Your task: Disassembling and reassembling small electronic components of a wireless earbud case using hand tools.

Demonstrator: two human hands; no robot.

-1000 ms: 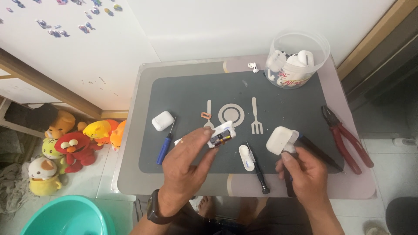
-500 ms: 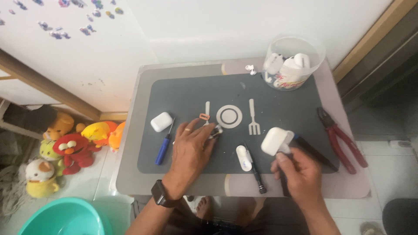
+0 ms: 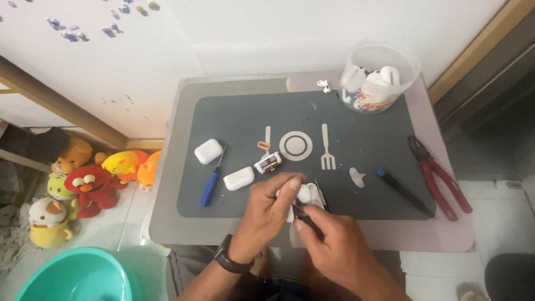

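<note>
Up top, clear tub point(image 3: 409, 61) of white earbud cases point(image 3: 380, 83)

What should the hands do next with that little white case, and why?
Probably a gentle pry along the seam. The left hand pinches the white earbud case over the grey mat, and the right hand presses a thin dark tool against it. How far the tip is in cannot be seen, so go slowly.
</note>
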